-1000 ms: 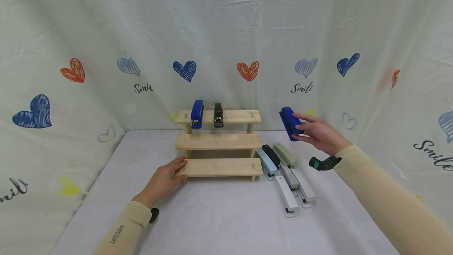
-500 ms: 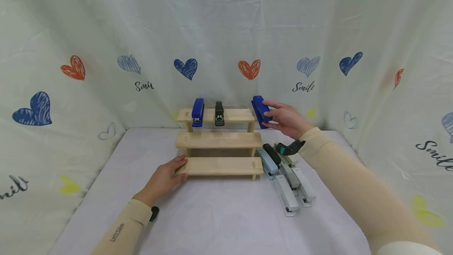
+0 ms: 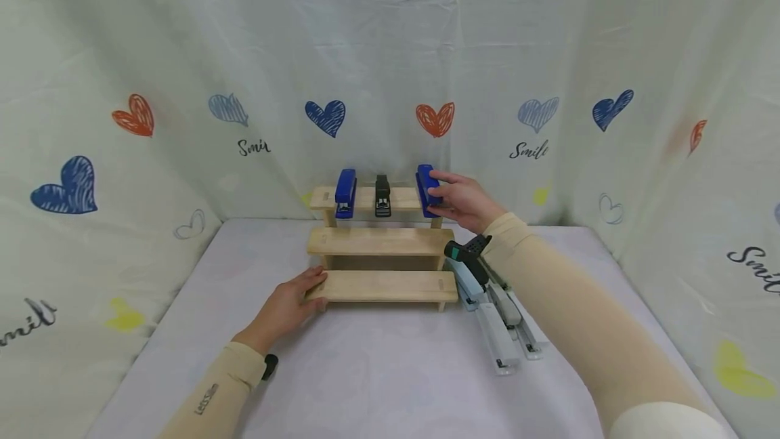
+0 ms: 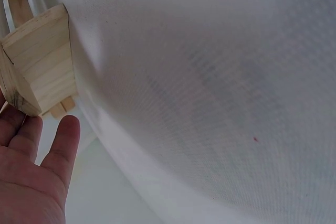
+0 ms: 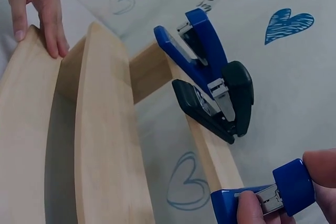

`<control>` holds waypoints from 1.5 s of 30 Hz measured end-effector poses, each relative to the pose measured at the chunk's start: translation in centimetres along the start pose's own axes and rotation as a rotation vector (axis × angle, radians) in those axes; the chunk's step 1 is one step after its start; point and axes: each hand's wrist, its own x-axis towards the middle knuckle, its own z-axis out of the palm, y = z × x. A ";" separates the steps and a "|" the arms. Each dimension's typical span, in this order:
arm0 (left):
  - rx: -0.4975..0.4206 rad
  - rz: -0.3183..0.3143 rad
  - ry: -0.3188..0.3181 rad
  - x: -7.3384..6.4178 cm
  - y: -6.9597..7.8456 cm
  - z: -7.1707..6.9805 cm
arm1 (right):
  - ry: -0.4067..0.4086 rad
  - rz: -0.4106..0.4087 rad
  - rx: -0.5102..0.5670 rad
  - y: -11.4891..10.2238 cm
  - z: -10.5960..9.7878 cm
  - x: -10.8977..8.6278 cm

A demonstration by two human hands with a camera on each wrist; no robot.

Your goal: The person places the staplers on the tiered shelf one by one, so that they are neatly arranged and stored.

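At the right end of the top step of a three-step wooden rack (image 3: pixel 380 241), my right hand (image 3: pixel 466 202) holds a blue stapler (image 3: pixel 424 188) between thumb and fingers. The right wrist view shows this blue stapler (image 5: pixel 296 187) lying across the step. Another blue stapler (image 3: pixel 345 194) stands at the left of that step, with a black stapler (image 3: pixel 382 195) between the two. My left hand (image 3: pixel 286 303) grips the left end of the lowest step, its thumb at the front edge and its fingers at the back.
To the rack's right, several staplers lie close together, among them a light blue stapler (image 3: pixel 468 283), a grey stapler (image 3: pixel 504 305) and a white stapler (image 3: pixel 496 334). My right forearm partly covers them. A heart-printed curtain (image 3: pixel 378 53) hangs behind the table.
My right hand has carried the blue stapler leftward from above the loose staplers to the top step's right end. The left hand has stayed on the lowest step.
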 end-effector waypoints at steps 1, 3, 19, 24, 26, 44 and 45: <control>0.000 -0.001 0.002 0.0 0.0 0.0 | 0.006 0.001 -0.004 0.0 0.1 0.1; 0.004 -0.002 0.006 0.0 0.0 0.0 | 0.020 0.005 -0.017 0.0 0.4 0.4; 0.005 -0.018 0.000 0.0 0.1 0.0 | 0.050 -0.005 -0.167 -0.2 1.0 0.5; 0.011 -0.006 0.008 0.0 0.1 0.0 | 0.055 -0.010 -0.173 -0.2 1.1 0.5; 0.011 -0.011 0.005 0.0 0.1 0.0 | 0.057 -0.012 -0.178 -0.2 1.0 0.6; 0.004 -0.033 -0.016 0.0 0.3 0.0 | 0.074 -0.026 -0.225 -0.1 0.8 0.3; 0.005 -0.032 -0.014 0.0 0.3 0.0 | 0.068 -0.030 -0.231 -0.1 0.6 0.2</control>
